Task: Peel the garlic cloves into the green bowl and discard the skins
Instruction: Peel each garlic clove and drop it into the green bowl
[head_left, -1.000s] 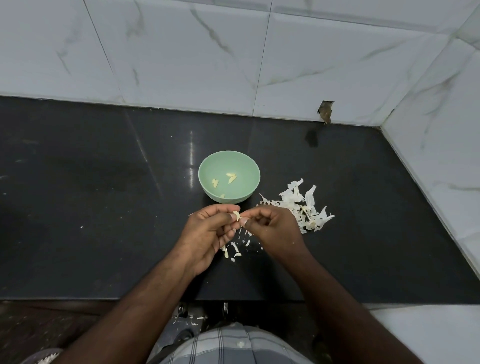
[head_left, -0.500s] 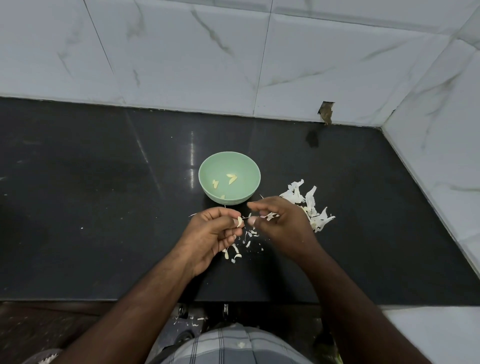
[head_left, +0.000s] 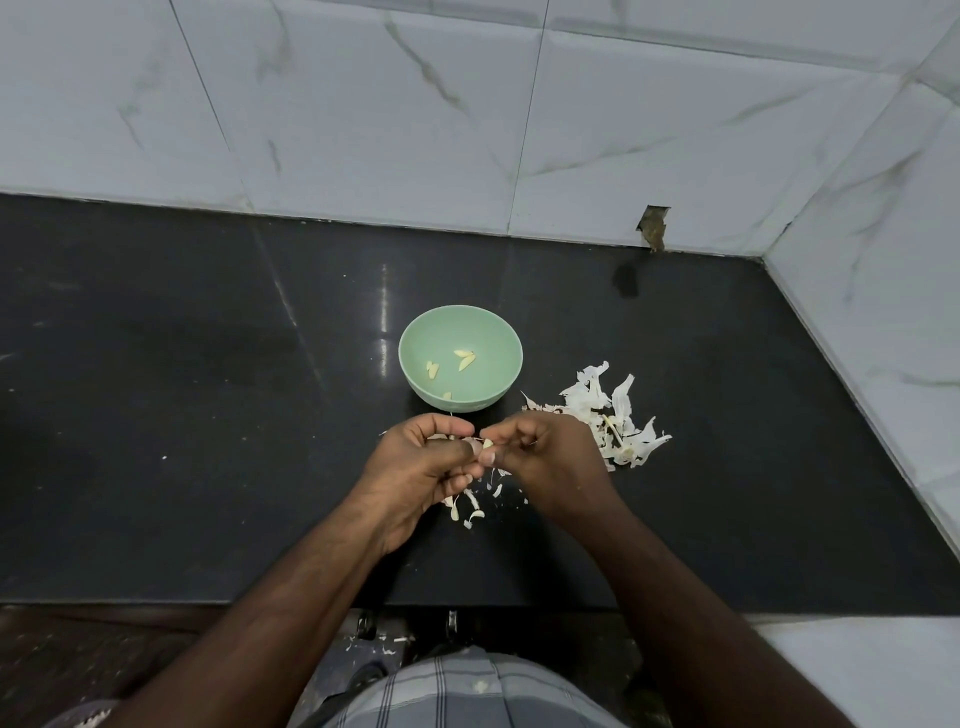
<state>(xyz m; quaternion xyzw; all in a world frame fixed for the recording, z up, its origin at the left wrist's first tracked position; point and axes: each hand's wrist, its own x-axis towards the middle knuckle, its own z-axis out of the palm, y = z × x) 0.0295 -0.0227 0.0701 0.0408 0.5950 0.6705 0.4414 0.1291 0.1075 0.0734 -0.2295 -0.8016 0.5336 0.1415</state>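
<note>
1. Garlic clove (head_left: 487, 444) – pale, small, pinched between the fingertips of both hands just above the counter (head_left: 208, 415), a little nearer than the green bowl (head_left: 460, 358). Long axis too small to tell.
2. Left hand (head_left: 423, 462) – fingers curled, thumb and fingertips pinching the clove from the left. Right hand (head_left: 545, 452) – fingers curled, pinching at the clove or its skin from the right; which one, cannot tell.
3. Key relation: the bowl sits straight ahead of the hands, just beyond the knuckles, so a peeled clove only needs a short forward reach. Both hands are about equally near it.
4. Bowl holds a few peeled cloves (head_left: 464, 358). The skins pile (head_left: 608, 415) lies right of the bowl, touching the right hand's far side; loose skin bits (head_left: 467, 512) lie on the counter under the hands.
5. Versus half a second ago: the right hand was pulled away to the right with a strip of skin; now it is back against the left hand at the clove. Bowl and pile unchanged.
</note>
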